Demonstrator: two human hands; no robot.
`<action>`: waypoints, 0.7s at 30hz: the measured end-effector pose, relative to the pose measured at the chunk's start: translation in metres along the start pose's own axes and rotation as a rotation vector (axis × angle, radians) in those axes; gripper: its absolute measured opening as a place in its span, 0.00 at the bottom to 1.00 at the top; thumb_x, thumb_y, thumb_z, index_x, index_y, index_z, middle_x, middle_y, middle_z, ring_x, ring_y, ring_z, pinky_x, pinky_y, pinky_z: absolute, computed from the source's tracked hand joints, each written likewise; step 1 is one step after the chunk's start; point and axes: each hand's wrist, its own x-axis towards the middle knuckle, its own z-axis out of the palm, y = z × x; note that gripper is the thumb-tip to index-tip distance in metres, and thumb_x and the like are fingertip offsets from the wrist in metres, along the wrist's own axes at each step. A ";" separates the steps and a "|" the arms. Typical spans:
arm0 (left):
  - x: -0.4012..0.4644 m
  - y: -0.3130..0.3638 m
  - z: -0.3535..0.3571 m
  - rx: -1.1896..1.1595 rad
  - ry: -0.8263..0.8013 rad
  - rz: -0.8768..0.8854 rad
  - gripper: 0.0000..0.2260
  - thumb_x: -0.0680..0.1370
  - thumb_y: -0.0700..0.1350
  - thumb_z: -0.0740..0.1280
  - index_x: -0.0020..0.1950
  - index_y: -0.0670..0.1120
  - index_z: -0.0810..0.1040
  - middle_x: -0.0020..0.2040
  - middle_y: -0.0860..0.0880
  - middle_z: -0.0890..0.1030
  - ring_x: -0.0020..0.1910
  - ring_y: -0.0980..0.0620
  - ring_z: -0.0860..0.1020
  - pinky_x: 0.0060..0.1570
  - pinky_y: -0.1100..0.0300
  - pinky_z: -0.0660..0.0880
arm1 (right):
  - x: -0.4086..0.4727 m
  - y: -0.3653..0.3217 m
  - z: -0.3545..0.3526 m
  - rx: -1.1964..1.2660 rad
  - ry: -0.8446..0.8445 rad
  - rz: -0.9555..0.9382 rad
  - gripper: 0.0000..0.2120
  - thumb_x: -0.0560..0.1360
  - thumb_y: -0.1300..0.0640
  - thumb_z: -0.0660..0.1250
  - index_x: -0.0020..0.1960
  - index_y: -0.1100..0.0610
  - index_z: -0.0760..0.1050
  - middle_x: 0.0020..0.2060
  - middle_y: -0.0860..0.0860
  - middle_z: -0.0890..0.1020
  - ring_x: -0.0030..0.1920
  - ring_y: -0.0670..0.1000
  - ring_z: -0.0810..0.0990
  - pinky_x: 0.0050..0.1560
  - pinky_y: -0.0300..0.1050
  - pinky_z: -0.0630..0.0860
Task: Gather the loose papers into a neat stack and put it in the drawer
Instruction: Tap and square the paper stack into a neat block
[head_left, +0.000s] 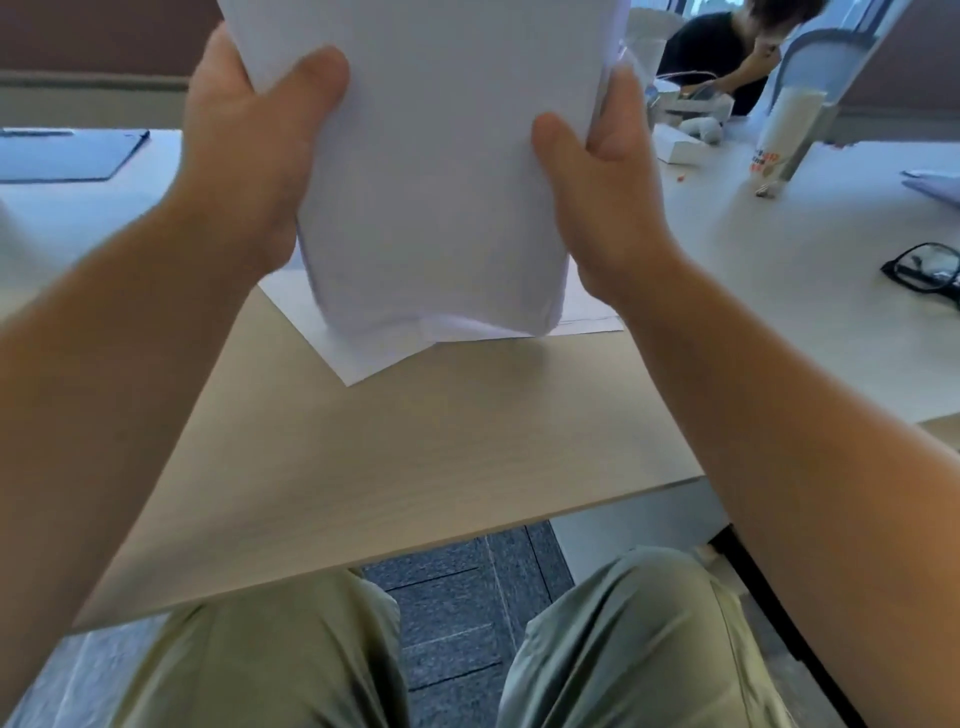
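A stack of white papers (436, 171) stands upright on its lower edge over the wooden desk (415, 457). My left hand (249, 140) grips its left side, thumb across the front. My right hand (602, 187) grips the right side the same way. The bottom edge of the stack looks blurred and rests on or just above a loose white sheet (363, 358) lying flat on the desk. No drawer shows in this view.
Black glasses (924, 270) lie at the right on the white table. A paper cup (784, 130) and a white box (675, 143) stand farther back. A dark folder (67, 156) lies at the left. Another person (727, 52) sits at the far side. More papers (935, 184) lie at the right edge.
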 end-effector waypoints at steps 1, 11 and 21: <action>-0.002 -0.004 -0.002 0.017 0.015 -0.023 0.23 0.74 0.47 0.73 0.67 0.42 0.74 0.60 0.46 0.85 0.57 0.48 0.86 0.52 0.51 0.84 | -0.003 0.004 -0.001 0.024 0.018 0.031 0.12 0.77 0.58 0.65 0.58 0.49 0.71 0.54 0.51 0.82 0.53 0.51 0.84 0.55 0.59 0.83; -0.013 0.008 0.014 0.170 -0.049 0.127 0.11 0.82 0.51 0.69 0.62 0.52 0.75 0.57 0.56 0.84 0.55 0.58 0.85 0.53 0.60 0.82 | -0.002 -0.011 0.006 0.002 0.030 -0.055 0.05 0.80 0.58 0.61 0.52 0.48 0.71 0.50 0.52 0.82 0.52 0.57 0.84 0.52 0.63 0.83; -0.028 -0.029 -0.006 0.518 -0.115 -0.102 0.10 0.83 0.54 0.68 0.60 0.51 0.81 0.51 0.54 0.84 0.48 0.53 0.83 0.46 0.60 0.77 | -0.009 0.030 0.000 0.019 -0.043 0.221 0.04 0.82 0.52 0.62 0.56 0.46 0.74 0.53 0.47 0.84 0.53 0.48 0.83 0.58 0.53 0.82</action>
